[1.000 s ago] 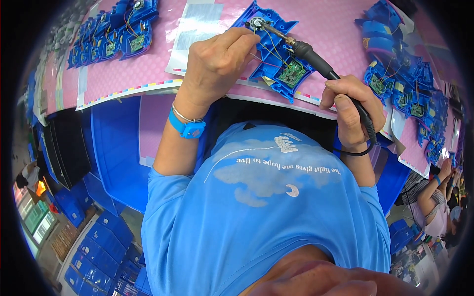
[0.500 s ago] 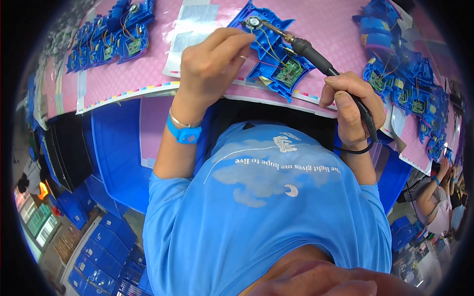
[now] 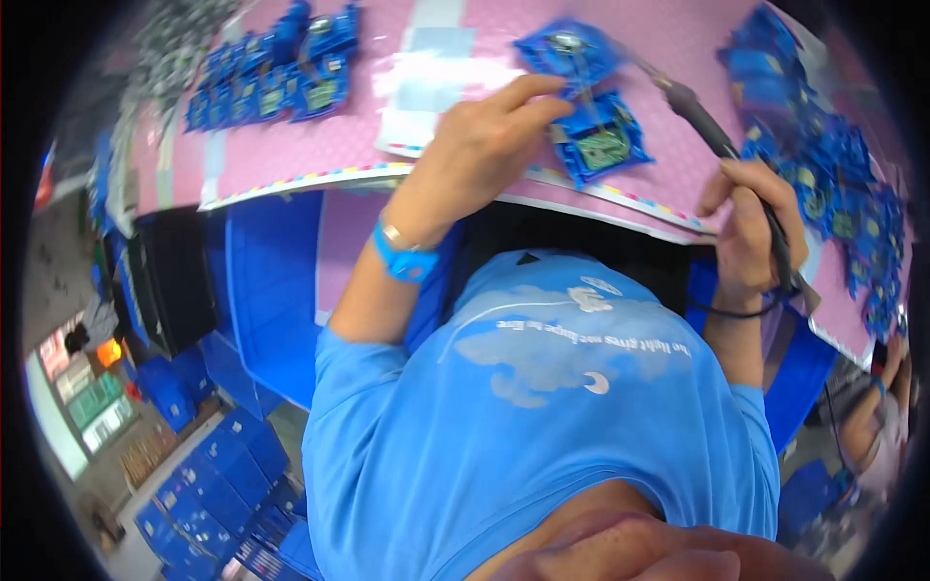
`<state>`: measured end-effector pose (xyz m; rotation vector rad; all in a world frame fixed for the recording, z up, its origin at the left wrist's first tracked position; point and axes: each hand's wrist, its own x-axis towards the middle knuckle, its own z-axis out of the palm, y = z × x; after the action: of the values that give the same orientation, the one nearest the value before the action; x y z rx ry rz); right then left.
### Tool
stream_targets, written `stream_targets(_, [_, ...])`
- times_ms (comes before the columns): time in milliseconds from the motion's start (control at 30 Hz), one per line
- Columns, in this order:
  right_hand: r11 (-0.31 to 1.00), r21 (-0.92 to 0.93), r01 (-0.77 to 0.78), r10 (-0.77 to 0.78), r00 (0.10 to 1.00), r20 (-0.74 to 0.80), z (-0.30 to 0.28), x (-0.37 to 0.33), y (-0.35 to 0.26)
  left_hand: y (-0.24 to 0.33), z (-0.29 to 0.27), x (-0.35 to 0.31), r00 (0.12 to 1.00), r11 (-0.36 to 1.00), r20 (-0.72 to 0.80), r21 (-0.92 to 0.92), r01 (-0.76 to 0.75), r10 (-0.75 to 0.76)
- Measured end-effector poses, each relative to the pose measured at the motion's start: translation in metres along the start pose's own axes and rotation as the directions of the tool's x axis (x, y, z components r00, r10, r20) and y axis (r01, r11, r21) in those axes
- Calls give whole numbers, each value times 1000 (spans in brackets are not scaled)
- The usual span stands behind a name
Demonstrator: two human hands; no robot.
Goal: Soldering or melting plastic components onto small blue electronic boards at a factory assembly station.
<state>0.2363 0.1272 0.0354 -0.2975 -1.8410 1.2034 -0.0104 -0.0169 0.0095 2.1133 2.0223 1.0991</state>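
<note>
A blue plastic housing (image 3: 625,112) lies on the pink worktop, blurred by motion. In it are a small round speaker (image 3: 565,42), thin wires and a green circuit board (image 3: 603,147). My left hand (image 3: 484,150) reaches to the housing's narrow middle, fingers curled in a pinch at its left edge; what lies between the fingertips is blurred. My right hand (image 3: 760,228) is closed round the black handle of a soldering iron (image 3: 699,118). The iron's metal tip points up and left, beside the housing's upper right side and apart from the speaker.
Rows of similar blue housings (image 3: 281,82) lie at the far left, and more housings (image 3: 823,160) stand along the right. Blue bins (image 3: 276,290) sit under the pink worktop (image 3: 426,189). Another person's arm (image 3: 867,407) shows at the right edge.
The soldering iron's tip has left the speaker and moved right, past the housing. My left hand has shifted right toward the housing's middle; the red wire at its fingers no longer shows clearly.
</note>
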Motion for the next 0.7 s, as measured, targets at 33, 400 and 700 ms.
stream_targets(33, [999,15,-43,44,999,-27,-3,-5,-1,-7,4,5,999,998,9,51,-34,33])
stream_targets(400, [999,51,16,-10,992,-128,-9,-11,-8,-83,-72,5,978,959,141,219,-181,153])
stream_targets(700, [962,-235,142,-145,989,4,-6,10,-10,-154,-160,-20,965,935,234,353,32,-121])
